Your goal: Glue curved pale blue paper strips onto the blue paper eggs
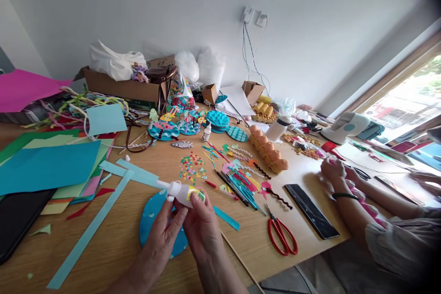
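Observation:
Above a blue paper disc (pixel 147 225) with small glue-like spots on it, a white glue bottle (pixel 181 194) with a yellow-green label lies sideways in my hands, nozzle to the left. My right hand (pixel 203 225) is closed around its labelled body. Fingers of my left hand (pixel 164 229) close at the bottle's neck; some fingertips are hidden behind it. A small white cap (pixel 127 158) lies on the table to the left. Light-blue paper strips (pixel 99 220) are beside the disc, and a darker blue strip (pixel 226 218) is to its right.
Red-handled scissors (pixel 282 234) and a black phone (pixel 312 211) lie right. Pens (pixel 237 188), confetti (pixel 192 167) and an orange egg carton (pixel 267 149) are ahead. Coloured paper (pixel 48 165) is stacked left. Another person's hands (pixel 333 172) hold something pink at right.

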`<state>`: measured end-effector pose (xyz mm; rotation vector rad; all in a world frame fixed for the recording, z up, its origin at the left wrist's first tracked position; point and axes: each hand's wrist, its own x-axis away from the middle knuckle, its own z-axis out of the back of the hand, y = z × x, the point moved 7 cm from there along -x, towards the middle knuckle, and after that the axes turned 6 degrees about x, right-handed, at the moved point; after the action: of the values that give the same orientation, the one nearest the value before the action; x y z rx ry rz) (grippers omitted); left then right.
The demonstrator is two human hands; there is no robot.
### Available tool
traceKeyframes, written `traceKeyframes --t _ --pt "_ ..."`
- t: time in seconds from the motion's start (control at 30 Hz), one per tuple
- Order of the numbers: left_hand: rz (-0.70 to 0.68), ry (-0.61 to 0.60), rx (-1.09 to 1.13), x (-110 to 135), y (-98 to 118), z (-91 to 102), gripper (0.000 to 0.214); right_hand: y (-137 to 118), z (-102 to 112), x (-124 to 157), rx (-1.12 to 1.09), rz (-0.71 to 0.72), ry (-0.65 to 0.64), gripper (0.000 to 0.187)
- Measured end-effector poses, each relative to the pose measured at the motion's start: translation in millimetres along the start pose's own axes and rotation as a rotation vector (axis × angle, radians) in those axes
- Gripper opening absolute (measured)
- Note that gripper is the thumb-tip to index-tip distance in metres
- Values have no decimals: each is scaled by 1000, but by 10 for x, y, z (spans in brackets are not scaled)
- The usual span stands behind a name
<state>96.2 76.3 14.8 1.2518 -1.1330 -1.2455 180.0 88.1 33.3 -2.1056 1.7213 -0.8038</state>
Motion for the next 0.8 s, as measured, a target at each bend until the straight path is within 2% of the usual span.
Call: traceKeyframes --t 0.17,0.27,0.4,0.5,0.6,0.63,0.67,0.73,0.8 --pt "65 92 114 -58 132 113 47 31 -15 -45 220 -15 -67 33" --pt "55 76 98 -121 209 177 49 -131 -93 -117 574 -3 -195 32" --pt "6 -17 53 -241 309 182 49 -395 -296 -207 1213 173 -400 27" --pt "2 -77 -33 -309 295 196 52 -463 -321 -353 1377 223 -470 25" --pt "6 -150 -93 -307 201 259 53 -599 -136 -661 1372 237 -359 31" --pt "17 -194 -107 -286 155 278 50 -698 -37 -786 1421 273 -272 32" --pt "30 -235 -116 -257 109 303 45 -844 84 -907 1471 328 -130 33" --pt "49 -288 -133 -190 38 374 37 -1074 288 -1116 1523 368 -3 33" --pt "40 -280 -167 -139 23 482 34 -1292 479 -1270 1572 397 99 32"
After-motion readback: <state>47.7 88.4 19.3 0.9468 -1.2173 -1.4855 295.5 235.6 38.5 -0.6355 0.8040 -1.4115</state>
